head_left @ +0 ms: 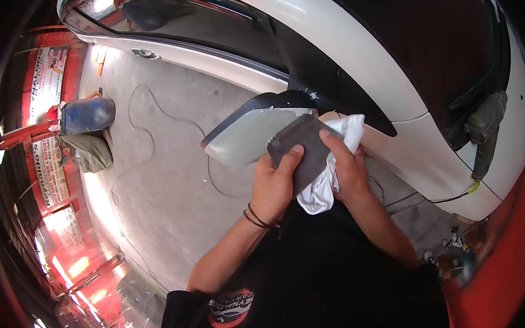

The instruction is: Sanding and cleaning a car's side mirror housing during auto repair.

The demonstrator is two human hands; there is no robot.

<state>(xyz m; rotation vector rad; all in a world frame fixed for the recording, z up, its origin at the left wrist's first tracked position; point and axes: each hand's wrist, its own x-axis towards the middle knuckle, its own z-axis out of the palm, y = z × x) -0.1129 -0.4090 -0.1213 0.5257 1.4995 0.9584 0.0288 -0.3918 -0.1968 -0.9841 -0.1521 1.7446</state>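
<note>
My left hand [275, 183] grips a dark grey sheet of sandpaper [308, 146] by its near left side, thumb on top. At the sheet's right side, my right hand [351, 172] pinches it with the thumb and also holds a bunched white cloth [319, 197]. The cloth shows behind and below the sheet, and the fingers under both are mostly hidden. Just beyond my hands is the car's side mirror [240, 135], its housing a dull pale grey-green with a dark upper edge. The sheet overlaps the mirror in view; whether they touch I cannot tell.
The white car [393, 88] stretches across the far side. A grey tool with a hose [484, 126] rests on it at the right. A thin cable [208, 167] snakes over the concrete floor [175, 110]. A blue drum [88, 116] lies left; small containers [449, 253] stand lower right.
</note>
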